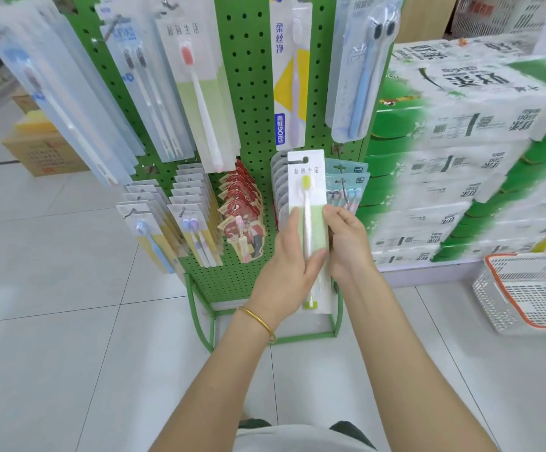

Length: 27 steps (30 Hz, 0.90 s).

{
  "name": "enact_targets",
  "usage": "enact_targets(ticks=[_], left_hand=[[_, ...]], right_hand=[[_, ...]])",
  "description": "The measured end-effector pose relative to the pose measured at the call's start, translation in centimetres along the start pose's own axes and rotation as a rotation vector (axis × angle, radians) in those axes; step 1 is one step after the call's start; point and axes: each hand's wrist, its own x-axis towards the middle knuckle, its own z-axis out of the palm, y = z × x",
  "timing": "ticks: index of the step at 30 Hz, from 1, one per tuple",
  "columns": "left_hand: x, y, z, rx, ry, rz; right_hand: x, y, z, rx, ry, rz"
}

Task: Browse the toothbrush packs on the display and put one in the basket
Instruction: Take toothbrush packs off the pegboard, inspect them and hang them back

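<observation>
I hold a white and light-green toothbrush pack upright in front of the green pegboard display; a yellow-green brush head shows through it. My left hand grips the pack's lower half from the left, thumb across its front. My right hand pinches its right edge. Other toothbrush packs hang on the display's hooks, among them a red-headed one and a blue pair. The white basket with an orange rim stands on the floor to the right, apart from both hands.
Stacked tissue cartons fill the right side behind the basket. Cardboard boxes sit on the floor at the left. Rows of smaller packs hang on the display's lower hooks. White floor tiles surround the stand's green frame.
</observation>
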Motion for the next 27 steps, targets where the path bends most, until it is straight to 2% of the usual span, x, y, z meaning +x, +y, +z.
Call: enact_targets(ticks=[5,12,15,17,21,27], left_hand=[[-0.7,-0.5,0.2,0.179,-0.160,0.048],[-0.3,-0.2,-0.2,0.430,-0.156,0.074],[-0.2,0.2,-0.4,0.428,-0.193,0.060],[0.1,0.1,-0.5,0.364,-0.242,0.031],[1.0,0.4,-0.7,-0.043,-0.344,0.002],[0.7,0.3,-0.9,-0.319,-0.319,-0.124]], right_hand=[[1.3,-0.9,-0.1,0.170,0.133,0.062],[1.4,-1.4,-0.5,0.259,0.172,0.136],[1.2,-1.2,-0.8,0.302,0.138,0.153],[1.1,-1.2,-1.2,0.328,0.098,0.161],[0.7,-1.4,-1.7,0.230,-0.009,0.186],[0.2,-1.6,-2.0,0.026,0.065,0.068]])
